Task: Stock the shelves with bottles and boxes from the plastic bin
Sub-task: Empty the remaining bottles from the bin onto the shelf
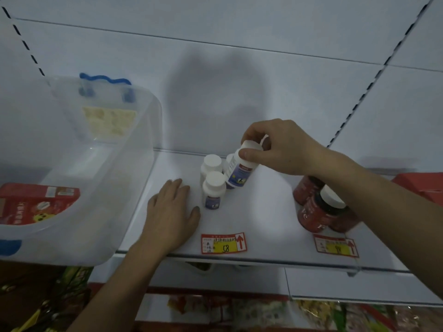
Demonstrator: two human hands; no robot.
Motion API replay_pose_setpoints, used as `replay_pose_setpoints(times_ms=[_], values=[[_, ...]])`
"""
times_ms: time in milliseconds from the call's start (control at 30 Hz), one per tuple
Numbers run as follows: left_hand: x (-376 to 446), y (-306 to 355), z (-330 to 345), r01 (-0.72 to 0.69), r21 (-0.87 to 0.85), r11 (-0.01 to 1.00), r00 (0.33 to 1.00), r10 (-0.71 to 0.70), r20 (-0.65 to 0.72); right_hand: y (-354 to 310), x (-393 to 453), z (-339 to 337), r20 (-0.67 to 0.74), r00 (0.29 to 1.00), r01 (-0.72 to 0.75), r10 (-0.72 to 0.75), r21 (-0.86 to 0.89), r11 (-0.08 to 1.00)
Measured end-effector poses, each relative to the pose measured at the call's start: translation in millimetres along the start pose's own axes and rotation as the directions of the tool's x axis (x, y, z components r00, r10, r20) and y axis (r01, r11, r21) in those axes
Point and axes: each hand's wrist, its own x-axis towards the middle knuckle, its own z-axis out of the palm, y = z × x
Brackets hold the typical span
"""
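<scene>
My right hand grips a white bottle with a blue label by its cap, tilted, its base among other white bottles on the white shelf. Two like bottles stand upright beside it, one at the front and one behind. My left hand rests flat on the shelf, fingers straight, just left of the front bottle. The clear plastic bin with blue handles sits on the shelf's left end and holds a red box.
Dark red jars with white lids stand at the right under my right forearm. Red boxes lie at the far right. Red and yellow price tags mark the shelf's front edge. A lower shelf holds colourful packets.
</scene>
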Motion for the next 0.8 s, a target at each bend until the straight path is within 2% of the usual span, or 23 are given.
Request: replay_pose_setpoints(times_ms=[167,400,700,800], values=[[-1.6,-4.8,4.9,-0.053,0.130,0.990,0.998,0.046,0.053,0.9,0.7,-2.6,0.042,0.999,0.004,-0.003,-0.013,1.000],[-0.9,-5.5,5.5,-0.041,0.135,0.990,0.996,0.030,0.078,0.8,2.8,29.1,0.112,0.993,0.057,-0.049,-0.063,0.996],[0.9,-6.2,6.4,-0.032,0.157,0.987,0.991,0.011,0.134,1.1,1.8,49.4,0.220,0.975,0.024,0.007,-0.138,0.990],[2.0,-6.0,1.8,-0.023,0.137,0.990,0.988,0.001,0.153,-4.5,0.7,45.0,0.216,0.976,0.027,0.003,-0.135,0.990]])
